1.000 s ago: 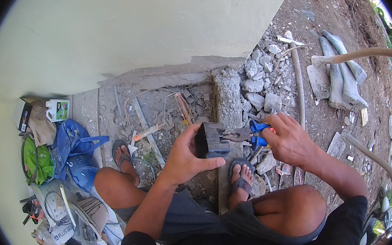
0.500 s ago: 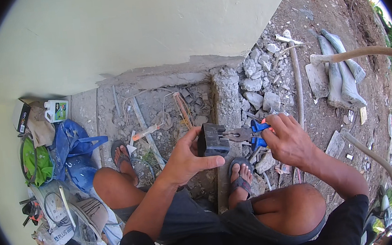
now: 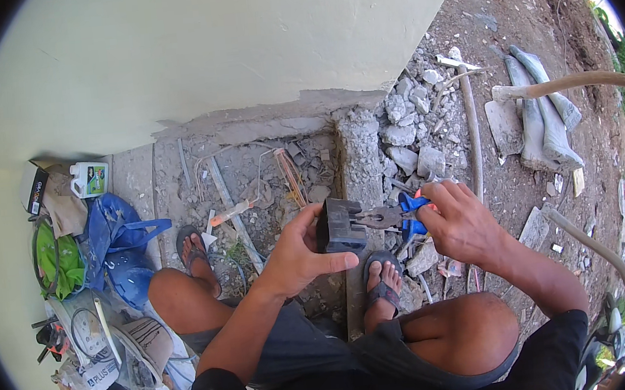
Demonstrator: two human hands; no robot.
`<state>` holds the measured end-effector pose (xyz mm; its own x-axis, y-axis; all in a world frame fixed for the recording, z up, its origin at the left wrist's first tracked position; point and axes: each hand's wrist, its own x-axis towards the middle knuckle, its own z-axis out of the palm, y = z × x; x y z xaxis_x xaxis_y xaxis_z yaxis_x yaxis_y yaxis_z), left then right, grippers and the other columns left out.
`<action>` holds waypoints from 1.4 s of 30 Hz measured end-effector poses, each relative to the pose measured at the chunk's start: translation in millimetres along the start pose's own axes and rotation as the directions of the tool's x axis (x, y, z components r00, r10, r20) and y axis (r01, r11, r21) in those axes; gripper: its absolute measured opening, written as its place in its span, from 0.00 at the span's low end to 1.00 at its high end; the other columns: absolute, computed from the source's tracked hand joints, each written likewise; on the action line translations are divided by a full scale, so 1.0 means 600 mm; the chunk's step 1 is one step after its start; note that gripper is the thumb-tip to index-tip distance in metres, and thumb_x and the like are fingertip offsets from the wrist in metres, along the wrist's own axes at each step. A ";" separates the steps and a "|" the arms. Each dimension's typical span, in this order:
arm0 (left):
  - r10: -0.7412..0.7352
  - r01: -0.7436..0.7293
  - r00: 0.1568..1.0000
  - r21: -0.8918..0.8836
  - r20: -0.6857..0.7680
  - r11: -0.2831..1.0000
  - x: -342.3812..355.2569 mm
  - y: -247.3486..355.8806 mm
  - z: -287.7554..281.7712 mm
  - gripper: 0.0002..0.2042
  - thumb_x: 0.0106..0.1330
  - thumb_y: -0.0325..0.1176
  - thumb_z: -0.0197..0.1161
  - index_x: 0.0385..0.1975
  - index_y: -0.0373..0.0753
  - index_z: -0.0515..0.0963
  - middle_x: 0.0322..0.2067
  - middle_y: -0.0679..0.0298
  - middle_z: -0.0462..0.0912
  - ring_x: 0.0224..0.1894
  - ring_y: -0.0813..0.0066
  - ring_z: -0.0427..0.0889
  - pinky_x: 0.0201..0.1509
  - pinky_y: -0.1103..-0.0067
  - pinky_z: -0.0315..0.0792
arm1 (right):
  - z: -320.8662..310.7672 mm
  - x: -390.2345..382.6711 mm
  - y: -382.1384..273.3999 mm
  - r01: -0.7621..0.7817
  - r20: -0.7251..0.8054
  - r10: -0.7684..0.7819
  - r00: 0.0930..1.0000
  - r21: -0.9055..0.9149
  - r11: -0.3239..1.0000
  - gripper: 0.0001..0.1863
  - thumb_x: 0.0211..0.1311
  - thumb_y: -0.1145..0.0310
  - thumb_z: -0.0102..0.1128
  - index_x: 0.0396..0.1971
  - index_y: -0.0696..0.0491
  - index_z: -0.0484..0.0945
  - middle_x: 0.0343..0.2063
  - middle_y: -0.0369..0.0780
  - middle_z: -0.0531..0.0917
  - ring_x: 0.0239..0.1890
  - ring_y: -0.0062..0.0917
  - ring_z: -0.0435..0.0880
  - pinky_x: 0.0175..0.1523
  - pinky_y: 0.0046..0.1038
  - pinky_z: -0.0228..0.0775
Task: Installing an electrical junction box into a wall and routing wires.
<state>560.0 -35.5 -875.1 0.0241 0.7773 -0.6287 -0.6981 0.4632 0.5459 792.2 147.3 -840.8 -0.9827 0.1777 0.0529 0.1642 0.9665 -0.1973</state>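
My left hand grips a black plastic box-shaped piece from the left side, thumb along its lower edge and fingers at its back. My right hand is closed round the blue handles of a pair of pliers. The pliers' metal jaws meet the right side of the black piece. Both hands are raised over my lap, above the broken concrete between my sandalled feet. Exactly what the jaw tips grip is too small to make out.
A pale wall stands ahead. A broken concrete ledge borders rubble. Blue bags, a green bag and a white jug lie at left. Wooden handles and grey boots lie at right.
The black piece has shifted very slightly downward and turned a little in my grip, with the pliers still at its right side. Both hands stay in nearly the same place.
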 end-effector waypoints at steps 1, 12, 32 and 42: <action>0.223 -0.222 0.974 0.277 0.029 0.935 0.006 -0.003 -0.009 0.43 0.43 0.29 0.85 0.62 0.34 0.68 0.54 0.60 0.78 0.56 0.73 0.79 0.62 0.73 0.74 | 0.001 -0.002 0.003 0.001 0.001 -0.001 1.000 0.002 1.000 0.09 0.47 0.75 0.61 0.32 0.56 0.76 0.40 0.44 0.76 0.41 0.37 0.78 0.46 0.37 0.73; -0.013 0.012 1.000 -0.061 -0.021 0.998 -0.001 -0.004 0.008 0.44 0.44 0.25 0.84 0.63 0.34 0.67 0.57 0.56 0.77 0.58 0.70 0.78 0.63 0.70 0.75 | 0.004 0.001 0.007 0.001 -0.026 -0.001 1.000 0.003 1.000 0.09 0.47 0.76 0.60 0.31 0.56 0.76 0.36 0.44 0.74 0.40 0.38 0.78 0.46 0.38 0.73; 0.136 -0.147 0.981 0.073 0.136 0.986 0.007 -0.012 -0.013 0.42 0.47 0.24 0.82 0.64 0.35 0.66 0.52 0.57 0.79 0.55 0.65 0.81 0.61 0.68 0.76 | 0.001 -0.017 0.004 0.000 0.074 -0.009 0.997 0.128 0.992 0.14 0.39 0.77 0.63 0.32 0.58 0.74 0.44 0.47 0.77 0.45 0.42 0.80 0.51 0.37 0.75; 0.433 -0.502 0.865 0.453 0.254 0.736 0.008 0.003 -0.019 0.45 0.43 0.27 0.86 0.64 0.36 0.66 0.55 0.63 0.76 0.58 0.74 0.76 0.65 0.72 0.71 | 0.005 -0.018 0.005 0.018 0.052 -0.033 0.998 0.260 0.965 0.14 0.40 0.77 0.63 0.32 0.58 0.75 0.45 0.47 0.78 0.44 0.42 0.80 0.51 0.37 0.75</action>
<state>550.9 -35.6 -883.2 -0.0998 0.9810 -0.1663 -0.2019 0.1437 0.9688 802.9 147.9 -844.8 -0.9907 0.1359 0.0083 0.1181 0.8882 -0.4441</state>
